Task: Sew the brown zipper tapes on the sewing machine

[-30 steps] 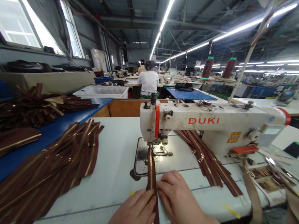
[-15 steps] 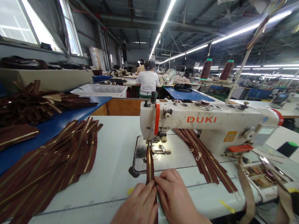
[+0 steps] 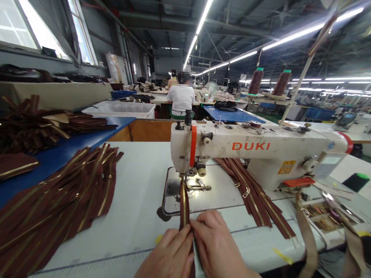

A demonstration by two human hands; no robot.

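A brown zipper strip (image 3: pixel 184 204) with gold teeth runs from under the needle area of the white sewing machine (image 3: pixel 223 143) toward me. My left hand (image 3: pixel 169 256) lies over the strip, its fingers closed on it. From the right, my right hand (image 3: pixel 214 245) pinches the strip's edge, fingertips close to those of the left. Below my hands the strip hangs on toward the front edge of the table. The part of it between my fingers is hidden.
Many brown zippers (image 3: pixel 83 187) lie heaped at left, and others (image 3: pixel 252 190) pass under the machine arm. A parts tray (image 3: pixel 326 216) with scissors sits at right, beside a beige strap (image 3: pixel 306 249). A person in white (image 3: pixel 181 98) sits ahead.
The camera view has shifted slightly, so the machine and zippers appear a little further left. Both hands keep their hold on the strip, nearly unmoved.
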